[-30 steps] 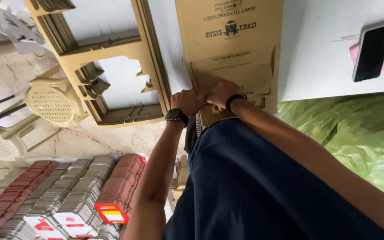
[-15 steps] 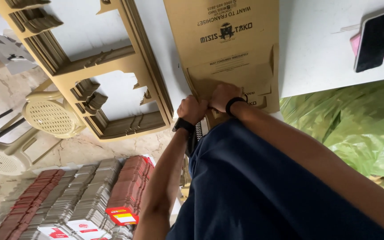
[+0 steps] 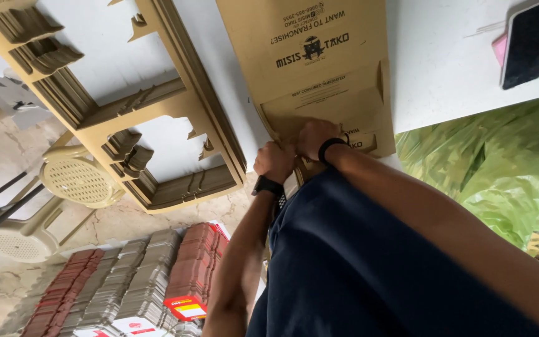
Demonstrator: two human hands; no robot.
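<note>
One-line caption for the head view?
Both hands, left hand and right hand, press a cardboard sheet at the table edge.

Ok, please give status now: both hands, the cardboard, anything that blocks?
Left hand and right hand both closed on near edge of brown cardboard sheet on white table. Die-cut cardboard frame lies apart to the left. Nothing blocks.

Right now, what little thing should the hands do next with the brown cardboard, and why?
Probably press the flap flat. Both the left hand and right hand are bunched at the near edge of the brown cardboard sheet on the white table, where a folded flap sits.
</note>
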